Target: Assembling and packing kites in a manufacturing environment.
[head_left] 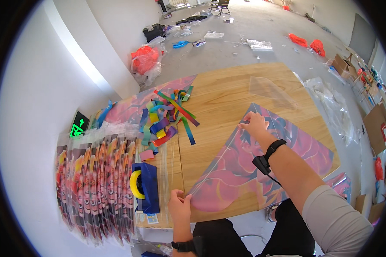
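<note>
A printed kite sheet (pixel 227 184) in pink, purple and blue lies on the wooden table, with a thin pale rod running along its left edge. At its lower left corner, my left hand (pixel 180 209) pinches the sheet between thumb and finger. My right hand (pixel 255 126) is up near the sheet's far tip, fingers curled and pinched at the left edge. Between my hands the rod lies almost straight. A blue tape dispenser (pixel 151 188) with a yellow roll (pixel 136 184) stands left of my left hand.
Rainbow ribbons (pixel 163 120) lie heaped at the table's left, beside another printed sheet (pixel 128 105). Bagged printed kites (pixel 96 184) hang along the left edge. A clear plastic sheet (pixel 272 92) rests at the far right. Cardboard boxes (pixel 375 128) and plastic wrap (pixel 330 103) are on the floor.
</note>
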